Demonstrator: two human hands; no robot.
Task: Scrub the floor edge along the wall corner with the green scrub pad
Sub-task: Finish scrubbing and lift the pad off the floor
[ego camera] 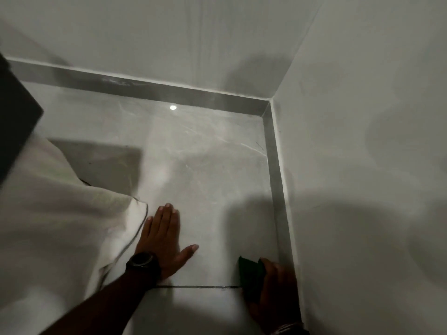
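My right hand (275, 288) grips a dark green scrub pad (250, 272) low on the grey tile floor, close to the grey skirting strip (278, 189) that runs along the right wall. The pad's upper part sticks out past my fingers. My left hand (165, 240) lies flat on the floor (205, 165) with fingers together and thumb spread, holding nothing; a dark watch (142, 261) sits on its wrist. The wall corner (267, 105) lies farther ahead, where both skirting strips meet.
A white cloth or bedding (60, 213) hangs at the left and touches the floor beside my left hand. A dark object (17, 122) juts in at the left edge. White walls (362, 117) close off the back and right. A grout line (205, 286) crosses the floor.
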